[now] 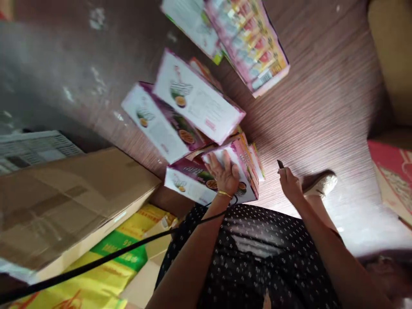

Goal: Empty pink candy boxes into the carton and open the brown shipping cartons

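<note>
My left hand (223, 175) lies with spread fingers on the white top of a purple-and-white carton (246, 171) printed with passion fruit. A bracelet circles that wrist. To the right, clear of the cartons, my right hand (290, 185) is closed around a small knife (280, 164); only its short dark blade sticks out. Under and beside the carton is another of the same kind (182, 182). Two more passion fruit cartons, one leaning (154, 122) and one on top (196, 96), are just beyond my left hand.
A colourful printed carton (254, 47) and a white one (193, 25) lie farther out on the wood-look floor (322, 94). At left are a big brown cardboard box (74, 201), yellow-green packaging (125, 249) and a black cable (128, 248). A red-printed box (391, 171) stands right.
</note>
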A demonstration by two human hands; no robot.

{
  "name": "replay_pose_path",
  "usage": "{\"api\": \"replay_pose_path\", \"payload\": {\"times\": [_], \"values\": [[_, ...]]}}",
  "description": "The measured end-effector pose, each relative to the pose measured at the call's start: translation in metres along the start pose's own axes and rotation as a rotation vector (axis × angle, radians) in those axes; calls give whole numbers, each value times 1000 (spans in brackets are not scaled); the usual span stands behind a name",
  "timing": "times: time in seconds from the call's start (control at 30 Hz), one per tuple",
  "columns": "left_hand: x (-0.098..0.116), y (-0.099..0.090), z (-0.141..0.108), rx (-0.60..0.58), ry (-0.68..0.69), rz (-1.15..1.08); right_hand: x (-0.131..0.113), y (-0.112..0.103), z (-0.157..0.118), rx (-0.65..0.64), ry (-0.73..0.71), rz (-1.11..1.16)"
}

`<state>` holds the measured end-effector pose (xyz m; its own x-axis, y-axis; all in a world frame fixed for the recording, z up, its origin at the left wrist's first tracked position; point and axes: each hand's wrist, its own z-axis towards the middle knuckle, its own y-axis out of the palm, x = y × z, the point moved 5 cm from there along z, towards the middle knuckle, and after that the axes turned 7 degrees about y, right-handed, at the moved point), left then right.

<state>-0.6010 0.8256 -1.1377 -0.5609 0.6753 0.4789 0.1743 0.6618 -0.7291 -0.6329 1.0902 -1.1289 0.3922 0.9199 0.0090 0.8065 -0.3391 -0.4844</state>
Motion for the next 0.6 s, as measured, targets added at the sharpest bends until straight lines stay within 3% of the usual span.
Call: {"api": "replay_pose_path", "payload": {"times": [0.13, 0.23, 0.33, 0.43, 0.6], "values": [[1, -38, -1, -49, 125, -243, -71, -24, -66, 130, -194, 256], [-11, -78, -15, -146, 112, -615, -133, -23, -105, 39, -269, 395], [-31, -114, -34, -204, -107, -1090, -211, 2, -138, -195, -340, 509], [-58, -147, -43, -126, -318, -1468, -285, 39, -162, -389, -409, 468], [-108, -195, -36, 13, -348, -1753, -362, 88, -178, -578, -416, 259]]}}
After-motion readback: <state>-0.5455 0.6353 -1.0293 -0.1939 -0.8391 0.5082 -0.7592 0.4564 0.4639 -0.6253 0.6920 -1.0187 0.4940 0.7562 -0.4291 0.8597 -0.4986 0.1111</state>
